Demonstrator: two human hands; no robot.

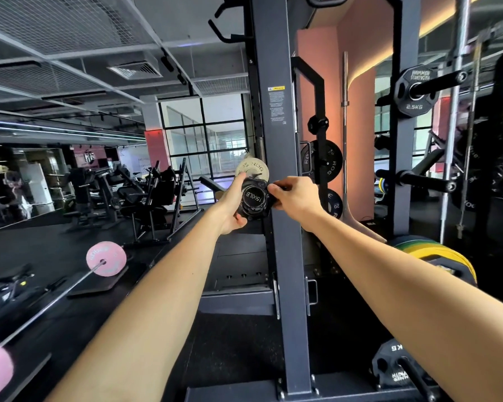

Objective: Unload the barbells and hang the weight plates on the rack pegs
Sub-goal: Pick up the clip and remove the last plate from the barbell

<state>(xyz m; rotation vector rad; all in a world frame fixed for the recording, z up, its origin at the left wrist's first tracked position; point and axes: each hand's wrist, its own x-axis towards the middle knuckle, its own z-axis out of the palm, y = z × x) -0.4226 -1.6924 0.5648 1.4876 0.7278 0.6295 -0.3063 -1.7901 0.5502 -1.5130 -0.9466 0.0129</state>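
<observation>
Hands meet at the barbell sleeve end: left hand (232, 207) cups the black collar (253, 200) from below, right hand (295, 195) pinches its lever. Just behind the grip sits a small grey plate (253, 167), rigid, probably light, best taken by its rim.

A tall dark steel rack upright (276, 158) stands at centre. Against its left face sits the round black barbell end cap marked 1500LB (252, 200) — the left hand (233, 206) to its left, the right hand (295, 195) to its right. Behind the cap sits a small grey metal weight plate (254, 167). Far left, on the floor, lies a long steel barbell with pink disc plates (106, 259); right of the upright, black round plates (321, 162) hang on pegs.
</observation>
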